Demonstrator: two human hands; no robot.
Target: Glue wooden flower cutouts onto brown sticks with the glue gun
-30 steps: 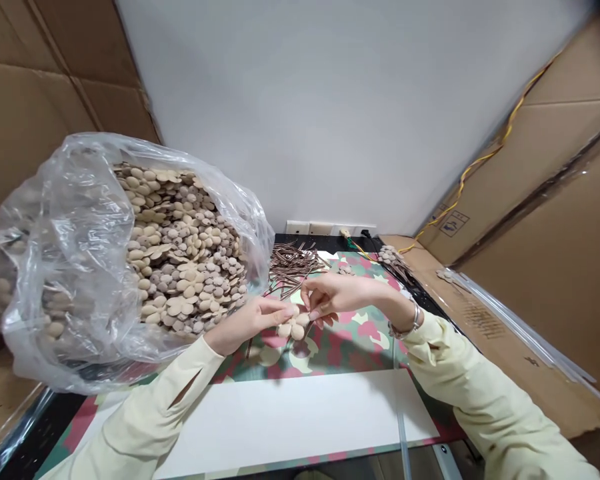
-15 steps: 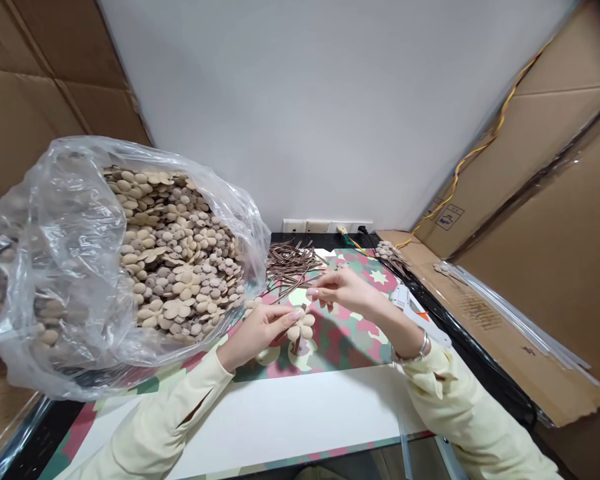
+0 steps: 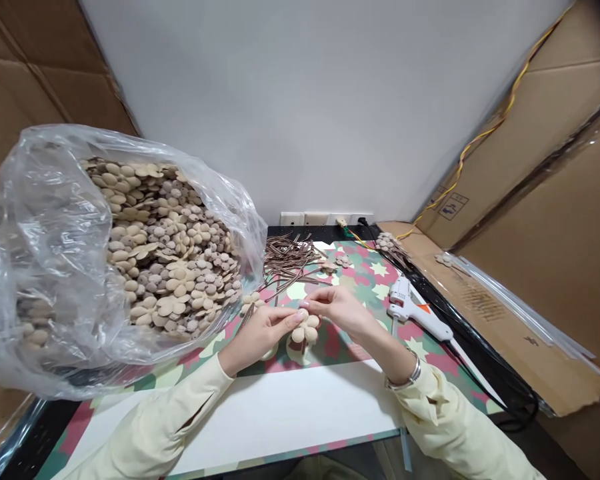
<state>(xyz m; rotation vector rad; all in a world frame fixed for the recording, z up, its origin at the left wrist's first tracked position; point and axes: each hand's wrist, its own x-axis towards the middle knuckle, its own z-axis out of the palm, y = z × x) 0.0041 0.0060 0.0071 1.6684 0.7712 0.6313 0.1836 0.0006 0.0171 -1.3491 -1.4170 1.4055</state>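
My left hand and my right hand meet over the patterned mat and together pinch a small tan wooden flower piece with rounded petals. A thin brown stick hangs under the flower, between the fingers. Both hands have their fingers closed on the piece. Just left of my left hand lies a big clear plastic bag stuffed with similar tan flower and disc pieces. A loose flower lies by the bag's mouth.
A pile of thin brown sticks lies behind my hands. A white glue gun rests on the mat to the right, its black cord trailing along the edge. A white board lies near me. Cardboard sheets flank both sides.
My right hand has drawn back from the stick pile and joined the left on the flower piece. The glue gun has come into view as the camera tilted down.
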